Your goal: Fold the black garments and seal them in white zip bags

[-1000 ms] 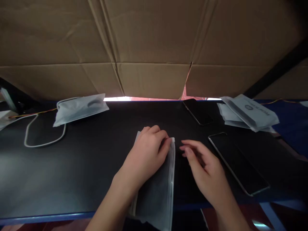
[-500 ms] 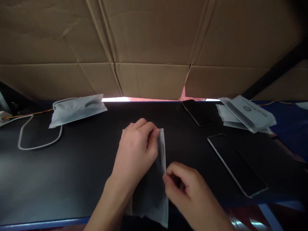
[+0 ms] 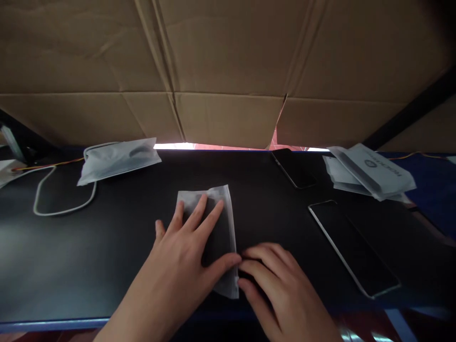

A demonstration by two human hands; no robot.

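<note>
A translucent frosted bag [image 3: 221, 228] lies on the black table at centre, its sealing strip along the right side; something dark shows through it. My left hand [image 3: 185, 251] is spread flat over the bag, fingers apart and thumb reaching to the strip. Beside that strip is my right hand [image 3: 272, 280], with its thumb and fingertips at the bag's right edge near the lower end. Its fingers are bent close around the edge, and how much they pinch is partly hidden.
Two dark phones, one farther back [image 3: 294, 168] and a larger one [image 3: 352, 247], lie to the right. Printed white bags [image 3: 377, 171] rest at the back right. Another frosted bag [image 3: 119, 159] sits on a white cable [image 3: 64, 212] at back left. Cardboard [image 3: 228, 57] stands behind.
My left hand has gone from curled at the bag's top to spread over it. The bag has shifted slightly left and its lower end farther from me. My right hand's fingers have stretched out somewhat.
</note>
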